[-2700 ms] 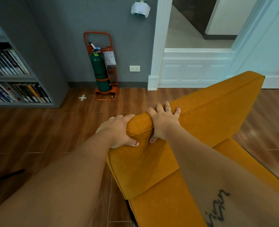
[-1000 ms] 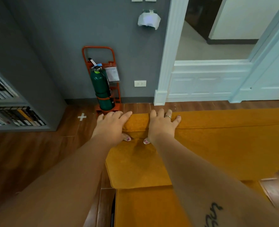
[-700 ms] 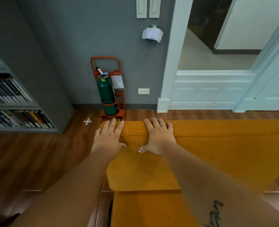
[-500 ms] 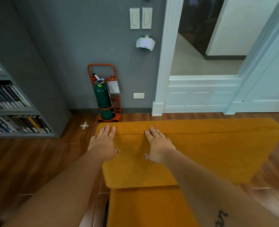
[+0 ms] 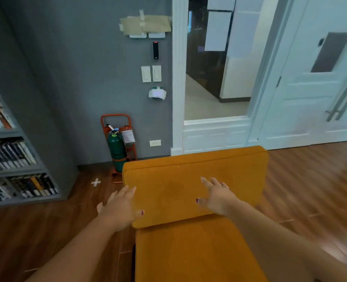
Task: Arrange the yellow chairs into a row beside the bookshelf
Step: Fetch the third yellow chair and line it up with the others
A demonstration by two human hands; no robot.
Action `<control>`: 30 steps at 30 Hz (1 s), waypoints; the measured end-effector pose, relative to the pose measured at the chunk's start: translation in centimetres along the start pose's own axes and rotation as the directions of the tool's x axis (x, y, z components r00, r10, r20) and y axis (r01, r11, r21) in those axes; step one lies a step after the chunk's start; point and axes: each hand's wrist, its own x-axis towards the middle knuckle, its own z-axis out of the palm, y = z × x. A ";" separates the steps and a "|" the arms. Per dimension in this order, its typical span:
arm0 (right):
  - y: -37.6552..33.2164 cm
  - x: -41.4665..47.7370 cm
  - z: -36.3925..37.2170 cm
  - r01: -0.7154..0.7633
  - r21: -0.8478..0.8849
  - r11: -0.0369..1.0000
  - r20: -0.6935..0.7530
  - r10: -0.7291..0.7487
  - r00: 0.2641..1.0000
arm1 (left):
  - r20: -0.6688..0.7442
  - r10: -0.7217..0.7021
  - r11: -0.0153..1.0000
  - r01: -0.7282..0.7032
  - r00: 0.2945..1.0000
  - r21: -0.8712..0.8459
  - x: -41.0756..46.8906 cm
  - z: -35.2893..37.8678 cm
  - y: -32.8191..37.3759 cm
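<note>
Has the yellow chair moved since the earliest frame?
Yes. The yellow chair has swung square to the wall, its backrest now overlapping the fire extinguisher.

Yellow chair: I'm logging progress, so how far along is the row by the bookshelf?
Done: one yellow chair stands back to the wall, near the bookshelf. In hand: nothing; left hand and right hand are open at its backrest, no grip. Left: no other chair shows, so no row yet.

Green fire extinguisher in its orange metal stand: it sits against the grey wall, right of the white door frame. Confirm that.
Wrong side. The head view shows the green fire extinguisher against the grey wall, left of the white door frame.
</note>
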 end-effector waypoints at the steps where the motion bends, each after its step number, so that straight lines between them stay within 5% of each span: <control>1: 0.1 -2.2 -0.2 0.006 -0.001 1.000 -0.014 -0.006 1.000 | -0.013 0.021 1.000 -0.022 1.000 -0.005 -1.8 -0.4 0.5; 18: 7.1 -23.6 -2.0 -0.024 0.036 0.999 -0.155 0.029 0.987 | -0.083 0.178 0.978 -0.185 0.981 -0.093 -18.9 -0.9 6.3; 30: 22.0 -29.1 -8.2 -0.027 0.005 1.000 -0.254 0.028 0.967 | -0.107 0.277 0.947 -0.291 0.955 -0.137 -22.0 2.2 24.7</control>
